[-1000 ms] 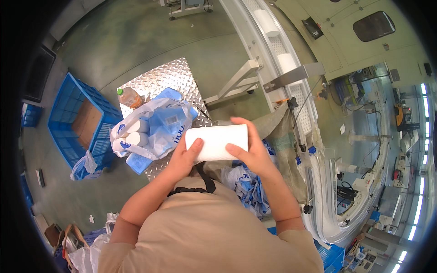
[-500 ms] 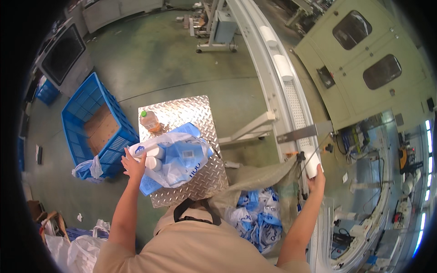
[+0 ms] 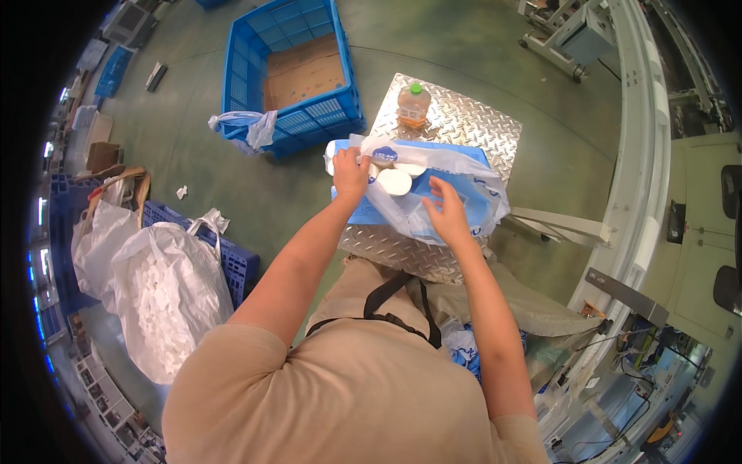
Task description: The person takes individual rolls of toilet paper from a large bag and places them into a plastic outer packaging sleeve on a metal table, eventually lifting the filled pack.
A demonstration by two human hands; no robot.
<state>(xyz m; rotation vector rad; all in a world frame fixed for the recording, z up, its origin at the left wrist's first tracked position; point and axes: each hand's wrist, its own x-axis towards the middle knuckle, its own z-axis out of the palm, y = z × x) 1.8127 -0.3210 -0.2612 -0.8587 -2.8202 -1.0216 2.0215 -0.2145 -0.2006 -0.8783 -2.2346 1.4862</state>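
Shifted from pale metal conveyor [image 3: 640,155]: right hand [image 3: 450,215], fingers spread. Pinched in left hand [image 3: 352,173], atop silver tread-plate table [image 3: 481,125]: translucent white-blue plastic bag [image 3: 483,184], white cylindrical rolls [image 3: 394,182] inside; likely light, limp; grip rim.

1. Your bag [image 3: 444,160] at one o'clock: milky white, blue print.
2. Rolls [image 3: 395,182] inside it: plain white.
3. Your worktop [image 3: 473,127]: silver, diamond-patterned.
4. Bottle [image 3: 413,110] at twelve o'clock: green cap [image 3: 416,89], orange bottom.
5. Crate [image 3: 332,110] at eleven o'clock: blue.
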